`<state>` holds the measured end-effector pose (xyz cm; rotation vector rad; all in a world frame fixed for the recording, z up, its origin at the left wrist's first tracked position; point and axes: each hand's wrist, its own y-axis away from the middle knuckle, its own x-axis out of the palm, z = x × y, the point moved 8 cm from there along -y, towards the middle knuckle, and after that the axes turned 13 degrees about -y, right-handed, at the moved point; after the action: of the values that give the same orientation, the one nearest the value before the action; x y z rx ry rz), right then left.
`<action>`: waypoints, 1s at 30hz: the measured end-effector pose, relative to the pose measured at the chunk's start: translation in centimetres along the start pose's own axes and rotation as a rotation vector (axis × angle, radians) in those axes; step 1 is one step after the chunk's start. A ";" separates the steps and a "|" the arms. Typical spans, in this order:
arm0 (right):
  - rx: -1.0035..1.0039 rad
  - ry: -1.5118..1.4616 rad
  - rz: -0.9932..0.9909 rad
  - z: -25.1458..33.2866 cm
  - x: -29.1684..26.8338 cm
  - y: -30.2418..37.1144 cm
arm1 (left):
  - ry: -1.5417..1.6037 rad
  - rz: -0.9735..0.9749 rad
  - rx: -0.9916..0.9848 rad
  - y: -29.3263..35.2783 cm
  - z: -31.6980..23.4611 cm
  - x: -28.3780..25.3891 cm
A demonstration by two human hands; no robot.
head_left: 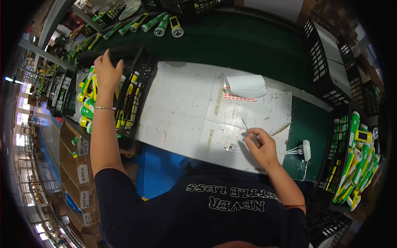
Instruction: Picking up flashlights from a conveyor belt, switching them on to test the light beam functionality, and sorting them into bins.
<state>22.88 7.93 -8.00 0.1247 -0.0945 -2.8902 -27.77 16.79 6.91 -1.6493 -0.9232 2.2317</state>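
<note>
My left hand (108, 73) is over a black crate (66, 101) on the left, its fingers apart and nothing visible in them. Beneath it lie yellow, green and white flashlights (86, 109). Over the white work board (178, 99), my right hand (263, 145) pinches a thin whitish piece (245, 122) that looks like a cable end. Below those fingers, more white cable ends with metal plugs (230, 147) rest on the board. Their white cables (292, 151) pass behind the right hand to a white charger block (306, 150) on the green surface.
A curled white sheet (245, 86) lies on the board near a red-and-white strip (240, 97). Several flashlights (162, 25) line the far green table (206, 39). On the right stands another black crate (334, 155) full of flashlights (359, 165). Cardboard boxes (70, 165) are stacked lower left.
</note>
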 end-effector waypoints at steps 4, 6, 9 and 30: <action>-0.050 0.058 0.113 1.5 1.8 -0.1 | 0.416 0.139 0.085 -5.3 -12.3 7.0; -0.050 0.075 0.157 2.1 2.0 -0.2 | 0.384 0.293 0.036 -6.9 -16.9 12.8; 0.000 0.077 0.139 2.4 0.9 -0.9 | 0.315 0.446 0.001 -9.2 -20.7 19.9; -0.042 -0.366 -0.037 2.0 -2.9 0.9 | 2.394 1.463 -0.634 11.8 -37.3 -1.7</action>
<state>25.68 7.90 -5.76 -0.4151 -0.0969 -2.9141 9.31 19.99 -5.33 -3.2715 0.6113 -1.3961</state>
